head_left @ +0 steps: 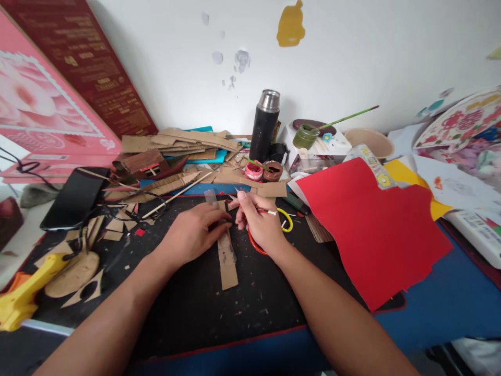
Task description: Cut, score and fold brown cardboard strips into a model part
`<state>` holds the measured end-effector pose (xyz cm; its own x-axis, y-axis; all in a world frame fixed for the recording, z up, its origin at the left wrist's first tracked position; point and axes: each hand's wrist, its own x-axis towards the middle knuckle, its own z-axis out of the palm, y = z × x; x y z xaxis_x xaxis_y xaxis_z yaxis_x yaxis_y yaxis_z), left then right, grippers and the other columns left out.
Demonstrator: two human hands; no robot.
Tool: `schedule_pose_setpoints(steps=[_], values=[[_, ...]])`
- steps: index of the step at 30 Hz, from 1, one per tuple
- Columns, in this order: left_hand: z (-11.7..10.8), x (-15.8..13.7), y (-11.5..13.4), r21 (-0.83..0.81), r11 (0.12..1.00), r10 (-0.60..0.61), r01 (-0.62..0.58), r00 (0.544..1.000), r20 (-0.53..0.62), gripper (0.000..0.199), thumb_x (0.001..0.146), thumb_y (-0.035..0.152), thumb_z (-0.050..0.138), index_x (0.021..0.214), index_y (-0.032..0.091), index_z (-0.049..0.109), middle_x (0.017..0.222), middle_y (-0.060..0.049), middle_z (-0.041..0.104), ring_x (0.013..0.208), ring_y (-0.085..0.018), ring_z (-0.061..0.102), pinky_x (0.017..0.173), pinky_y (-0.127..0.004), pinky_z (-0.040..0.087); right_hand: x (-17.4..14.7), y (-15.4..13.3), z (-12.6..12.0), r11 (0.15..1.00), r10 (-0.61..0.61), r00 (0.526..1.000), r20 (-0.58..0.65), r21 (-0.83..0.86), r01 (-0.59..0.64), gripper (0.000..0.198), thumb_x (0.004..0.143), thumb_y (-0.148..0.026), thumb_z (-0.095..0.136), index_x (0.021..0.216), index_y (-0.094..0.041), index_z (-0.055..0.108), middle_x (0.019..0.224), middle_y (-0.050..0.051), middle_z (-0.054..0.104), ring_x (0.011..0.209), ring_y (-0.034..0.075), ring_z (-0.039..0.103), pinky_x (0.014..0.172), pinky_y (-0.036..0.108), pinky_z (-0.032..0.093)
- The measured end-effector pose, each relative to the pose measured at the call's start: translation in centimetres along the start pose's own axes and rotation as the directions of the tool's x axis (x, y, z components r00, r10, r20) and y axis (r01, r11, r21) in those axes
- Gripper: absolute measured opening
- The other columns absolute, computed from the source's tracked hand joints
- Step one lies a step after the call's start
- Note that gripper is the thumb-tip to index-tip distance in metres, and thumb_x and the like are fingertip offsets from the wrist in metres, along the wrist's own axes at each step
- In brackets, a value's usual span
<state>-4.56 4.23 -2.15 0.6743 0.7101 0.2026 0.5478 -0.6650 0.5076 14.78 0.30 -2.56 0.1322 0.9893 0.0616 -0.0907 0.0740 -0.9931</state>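
On the black mat lies a cardboard strip with a clear plastic ruler along it. My left hand rests over both, fingers bent and thumb close to them, holding the ruler down. To its right, my right hand is closed round a slim red pencil-like stick with a white end. Its writing tip is hard to make out near the fingers. Partly under my right hand are scissors with a yellow and a red handle loop; the hand hides much of them.
At left are a yellow glue gun, a black phone and cardboard scraps. A black flask stands behind open paint jars. Red paper covers the right side. A green paint jar holds a brush.
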Motion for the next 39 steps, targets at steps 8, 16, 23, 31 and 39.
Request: schedule_pose_setpoints(steps=[8,16,23,31,39], values=[[-0.4,-0.2,-1.4,0.149,0.989,-0.005,-0.005,0.998,0.068,0.027,0.106,0.041,0.054,0.100,0.024,0.076,0.104,-0.009,0.079,0.100,-0.029,0.074,0.087,-0.039,0.058,0.0,0.7,0.1,0.999,-0.005,0.999,0.033,-0.050,0.006,0.060,0.098,-0.077,0.064,0.088,-0.019,0.078,0.060,-0.002,0.063,0.047,0.012,0.059,0.045,0.024,0.045],[-2.5,-0.4,-2.4,0.168,0.970,-0.171,0.176,0.984,-0.044,0.032,0.102,0.045,0.055,0.111,0.025,0.077,0.115,-0.011,0.081,0.107,-0.033,0.075,0.093,-0.043,0.059,-0.3,1.1,0.2,0.997,0.015,0.998,0.063,-0.079,-0.010,0.058,0.100,-0.074,0.063,0.089,-0.019,0.078,0.062,-0.002,0.065,0.048,0.011,0.060,0.047,0.023,0.045],[-3.4,-1.0,-3.8,0.151,0.984,-0.086,0.094,0.994,-0.061,0.035,0.098,0.046,0.058,0.116,0.025,0.081,0.138,-0.014,0.076,0.134,-0.038,0.066,0.119,-0.055,0.050,-0.4,0.8,0.3,0.995,0.018,0.997,0.079,-0.101,-0.010,0.054,0.102,-0.070,0.063,0.087,-0.020,0.076,0.062,-0.003,0.064,0.048,0.011,0.060,0.048,0.024,0.045],[-2.3,-1.0,-2.8,0.167,0.985,-0.046,0.043,0.999,0.015,0.032,0.099,0.038,0.059,0.118,0.023,0.079,0.135,-0.015,0.077,0.128,-0.037,0.068,0.118,-0.055,0.051,-0.5,1.1,0.3,0.995,0.005,0.995,0.102,-0.103,0.006,0.051,0.105,-0.066,0.063,0.089,-0.019,0.076,0.062,-0.003,0.064,0.048,0.010,0.060,0.048,0.023,0.043],[-1.6,-0.9,-1.7,0.255,0.966,-0.038,0.045,0.999,-0.035,0.036,0.104,0.041,0.058,0.125,0.020,0.077,0.139,-0.017,0.074,0.132,-0.038,0.066,0.118,-0.055,0.050,-0.6,1.0,0.4,0.992,0.011,0.995,0.098,-0.127,0.002,0.055,0.103,-0.071,0.062,0.090,-0.020,0.077,0.062,-0.002,0.064,0.049,0.012,0.060,0.049,0.024,0.046]])
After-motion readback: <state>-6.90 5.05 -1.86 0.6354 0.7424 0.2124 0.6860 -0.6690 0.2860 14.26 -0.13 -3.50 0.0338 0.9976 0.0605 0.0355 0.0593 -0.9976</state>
